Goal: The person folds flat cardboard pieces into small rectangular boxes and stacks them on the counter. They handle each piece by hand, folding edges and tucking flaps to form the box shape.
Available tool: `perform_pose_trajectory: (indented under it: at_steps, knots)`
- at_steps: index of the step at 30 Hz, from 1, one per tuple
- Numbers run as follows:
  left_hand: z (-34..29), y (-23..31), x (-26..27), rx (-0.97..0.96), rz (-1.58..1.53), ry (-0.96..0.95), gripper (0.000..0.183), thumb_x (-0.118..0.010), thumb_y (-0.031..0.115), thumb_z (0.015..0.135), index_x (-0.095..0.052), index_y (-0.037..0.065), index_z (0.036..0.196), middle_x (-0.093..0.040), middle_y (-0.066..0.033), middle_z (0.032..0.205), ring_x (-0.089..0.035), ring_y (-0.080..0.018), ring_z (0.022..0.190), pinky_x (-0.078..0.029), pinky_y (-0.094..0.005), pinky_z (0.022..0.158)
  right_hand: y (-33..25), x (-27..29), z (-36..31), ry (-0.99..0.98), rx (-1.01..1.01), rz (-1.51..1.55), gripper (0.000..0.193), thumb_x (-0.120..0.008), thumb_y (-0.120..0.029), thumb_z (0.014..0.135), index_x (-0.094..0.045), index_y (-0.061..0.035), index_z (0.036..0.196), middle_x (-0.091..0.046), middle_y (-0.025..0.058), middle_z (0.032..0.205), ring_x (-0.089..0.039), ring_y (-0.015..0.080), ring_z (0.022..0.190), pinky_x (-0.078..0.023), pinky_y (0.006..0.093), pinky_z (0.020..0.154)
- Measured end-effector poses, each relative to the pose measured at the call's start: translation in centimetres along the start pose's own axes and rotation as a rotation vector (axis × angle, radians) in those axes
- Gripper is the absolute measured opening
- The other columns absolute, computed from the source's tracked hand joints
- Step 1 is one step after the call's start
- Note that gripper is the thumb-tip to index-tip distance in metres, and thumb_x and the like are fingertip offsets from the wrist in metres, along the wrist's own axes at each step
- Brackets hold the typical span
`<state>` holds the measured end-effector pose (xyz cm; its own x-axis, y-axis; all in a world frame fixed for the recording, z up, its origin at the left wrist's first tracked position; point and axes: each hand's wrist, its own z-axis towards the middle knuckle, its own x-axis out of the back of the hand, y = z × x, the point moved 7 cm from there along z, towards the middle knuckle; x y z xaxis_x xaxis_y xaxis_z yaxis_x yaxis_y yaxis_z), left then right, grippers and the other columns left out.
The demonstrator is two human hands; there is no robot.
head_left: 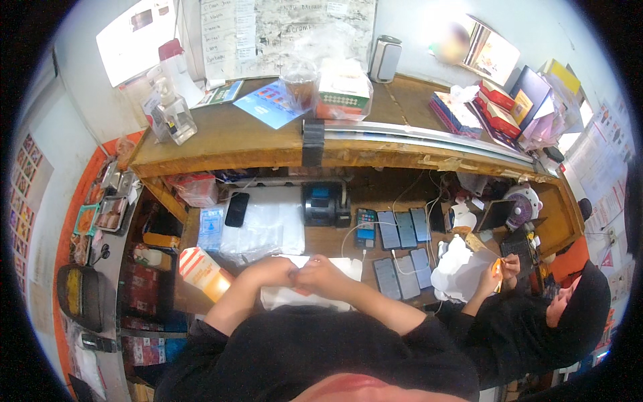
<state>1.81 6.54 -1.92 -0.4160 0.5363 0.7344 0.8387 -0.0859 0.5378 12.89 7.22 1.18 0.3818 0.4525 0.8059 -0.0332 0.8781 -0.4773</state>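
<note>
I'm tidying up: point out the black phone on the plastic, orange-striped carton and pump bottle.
Black phone [236,210], head view, its dark face.
Orange-striped carton [203,275], head view, its printed side.
Pump bottle [178,120], head view, its body.

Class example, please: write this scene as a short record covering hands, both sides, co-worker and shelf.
Hands: left hand and right hand together above a white sheet; contents hidden
Left side: striped orange-and-white packet, black phone
Right side: phones in two rows
Co-worker: hands on an orange item
Shelf: drink cup, pump bottle
</note>
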Motion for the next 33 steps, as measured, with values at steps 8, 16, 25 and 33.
perform_pose_trajectory:
  at_steps: [8,16,25,33]
  knots:
    - [1.5,-0.3,-1.1,-0.034,0.011,-0.163,0.023,-0.065,0.019,0.074,-0.066,0.004,0.092,-0.067,-0.0159,0.082,-0.064,-0.0283,0.077,-0.048,-0.0392,0.071,0.5,-0.1,-0.6,0.091,0.017,-0.084,0.015,-0.068,-0.013,0.075,-0.069,-0.0222,0.086,-0.065,-0.0063,0.098,-0.058,0.0171,0.088,-0.037,0.043,0.092]
    - [0.3,0.7,-1.9,-0.105,0.078,0.083,0.024,-0.067,0.033,0.078,-0.069,0.011,0.087,-0.068,-0.0096,0.08,-0.065,-0.0285,0.075,-0.05,-0.0395,0.071,5.7,-0.4,-1.3,0.033,-0.255,0.4,0.015,-0.068,-0.018,0.08,-0.07,-0.0122,0.093,-0.065,0.0064,0.103,-0.06,0.0277,0.092,-0.048,0.0404,0.082]
    - [-0.9,-0.1,-4.8,-0.069,0.593,0.363,0.011,-0.059,0.021,0.083,-0.069,0.02,0.087,-0.067,-0.0006,0.087,-0.063,-0.0204,0.092,-0.034,-0.0558,0.102,13.8,-2.6,-3.7,-0.45,-0.78,-0.135,0.032,-0.062,-0.036,0.082,-0.07,-0.0103,0.099,-0.069,0.0143,0.096,-0.065,0.0336,0.094,-0.051,0.0453,0.08]
    - [1.3,-5.0,-5.0,0.224,-1.787,0.348,0.053,-0.056,0.039,0.094,-0.048,0.001,0.131,-0.057,-0.0164,0.121,-0.057,-0.0267,0.108,-0.045,-0.0388,0.095,4.6,0.6,1.0,0.13,-0.242,-0.266,0.014,-0.061,-0.021,0.082,-0.071,-0.0168,0.091,-0.062,0.0066,0.082,-0.062,0.0287,0.083,-0.051,0.0419,0.072]
